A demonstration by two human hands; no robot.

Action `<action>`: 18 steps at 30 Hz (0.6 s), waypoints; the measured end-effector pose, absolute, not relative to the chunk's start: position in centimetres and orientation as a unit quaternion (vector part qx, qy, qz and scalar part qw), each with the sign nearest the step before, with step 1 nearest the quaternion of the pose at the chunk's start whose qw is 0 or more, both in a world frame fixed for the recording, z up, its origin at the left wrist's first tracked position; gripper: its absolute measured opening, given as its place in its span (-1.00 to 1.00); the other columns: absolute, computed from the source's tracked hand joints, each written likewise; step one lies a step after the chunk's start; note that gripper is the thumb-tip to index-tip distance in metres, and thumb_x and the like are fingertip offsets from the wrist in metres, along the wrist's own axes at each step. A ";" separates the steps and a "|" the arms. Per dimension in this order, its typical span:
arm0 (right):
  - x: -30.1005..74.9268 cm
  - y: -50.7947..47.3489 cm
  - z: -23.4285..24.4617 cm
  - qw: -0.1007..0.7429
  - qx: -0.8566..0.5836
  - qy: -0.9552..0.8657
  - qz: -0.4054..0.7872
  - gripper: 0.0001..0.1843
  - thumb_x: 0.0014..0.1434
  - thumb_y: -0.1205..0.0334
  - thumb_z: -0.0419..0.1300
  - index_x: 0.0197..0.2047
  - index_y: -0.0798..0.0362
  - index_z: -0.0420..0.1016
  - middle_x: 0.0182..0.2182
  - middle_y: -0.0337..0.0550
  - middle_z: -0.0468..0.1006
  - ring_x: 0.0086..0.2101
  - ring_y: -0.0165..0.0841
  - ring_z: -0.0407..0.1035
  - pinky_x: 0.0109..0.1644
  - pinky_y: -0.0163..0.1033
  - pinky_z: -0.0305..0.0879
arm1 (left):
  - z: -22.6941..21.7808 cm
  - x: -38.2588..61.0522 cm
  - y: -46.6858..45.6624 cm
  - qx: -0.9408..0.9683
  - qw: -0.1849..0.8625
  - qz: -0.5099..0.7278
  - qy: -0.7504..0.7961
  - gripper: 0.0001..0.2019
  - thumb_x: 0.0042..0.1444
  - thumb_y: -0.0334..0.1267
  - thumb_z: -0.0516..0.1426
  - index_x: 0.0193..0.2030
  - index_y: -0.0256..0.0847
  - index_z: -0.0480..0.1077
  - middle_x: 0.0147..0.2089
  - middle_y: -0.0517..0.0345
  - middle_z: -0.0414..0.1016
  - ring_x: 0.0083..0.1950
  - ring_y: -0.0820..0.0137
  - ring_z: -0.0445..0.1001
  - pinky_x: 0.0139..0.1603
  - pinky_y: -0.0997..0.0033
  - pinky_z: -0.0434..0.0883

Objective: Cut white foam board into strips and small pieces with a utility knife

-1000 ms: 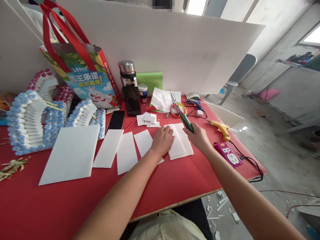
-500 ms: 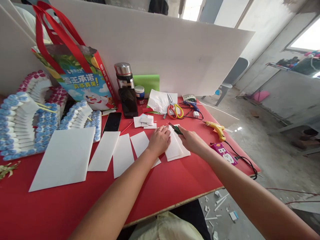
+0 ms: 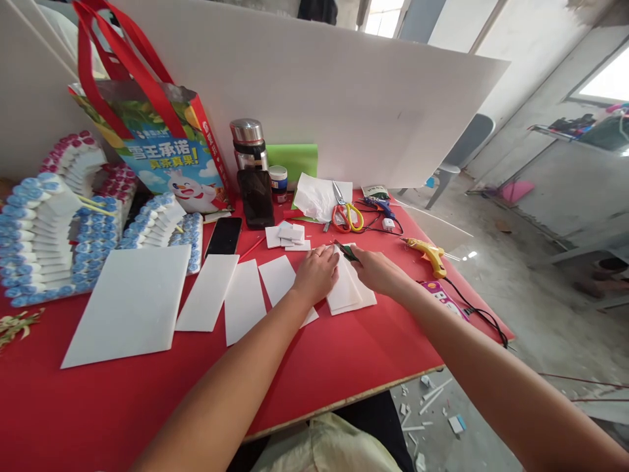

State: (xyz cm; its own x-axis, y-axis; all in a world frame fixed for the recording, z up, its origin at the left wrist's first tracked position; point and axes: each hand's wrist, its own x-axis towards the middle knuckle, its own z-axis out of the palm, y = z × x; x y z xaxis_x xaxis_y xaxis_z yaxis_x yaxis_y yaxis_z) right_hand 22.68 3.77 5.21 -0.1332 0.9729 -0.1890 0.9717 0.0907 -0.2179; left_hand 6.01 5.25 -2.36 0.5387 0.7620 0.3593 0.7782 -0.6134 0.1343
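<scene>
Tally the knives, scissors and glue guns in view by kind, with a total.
Knife: 1, in the right hand
Scissors: 1 pair, on the table
Glue guns: 2, one yellow, one blue
Total: 4

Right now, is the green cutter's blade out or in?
Out: a narrow dark blade shows beyond the handle of the green cutter in the right hand.

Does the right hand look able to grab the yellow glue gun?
Probably not yet: the right hand holds a green cutter, though the way to the yellow glue gun looks unblocked.
</scene>
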 end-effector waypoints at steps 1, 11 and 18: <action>22.5 3.8 5.5 -0.004 -0.658 -0.738 0.147 -0.57 0.26 0.31 0.01 0.17 0.04 0.38 -0.31 0.07 0.62 -0.40 -0.13 0.47 -0.44 -0.24 0.07 | -2.3 6.0 5.2 -0.877 0.021 -0.195 -0.439 -0.69 0.31 -0.32 0.01 0.15 -0.29 0.36 0.30 -0.13 0.39 0.33 0.07 0.32 0.25 0.02 0.31; 22.5 2.4 7.3 -0.013 -0.660 -0.728 0.185 -0.77 0.23 0.35 0.02 -0.10 0.01 0.43 -0.56 -0.14 0.49 -0.65 -0.31 0.29 -0.43 -0.22 0.06 | -2.8 6.2 5.5 -0.876 0.023 -0.200 -0.439 -0.68 0.30 -0.32 0.02 0.14 -0.28 0.41 0.32 -0.11 0.38 0.31 0.09 0.34 0.28 0.03 0.30; 23.4 -1.2 8.3 -0.062 -0.653 -0.734 0.175 -0.69 0.33 0.31 -0.03 0.08 0.09 0.39 -0.36 -0.02 0.57 -0.48 -0.31 0.35 -0.44 -0.27 -0.03 | -3.4 6.4 5.9 -0.871 0.022 -0.200 -0.449 -0.66 0.30 -0.31 0.01 0.15 -0.25 0.43 0.31 -0.06 0.40 0.31 0.10 0.34 0.29 0.07 0.30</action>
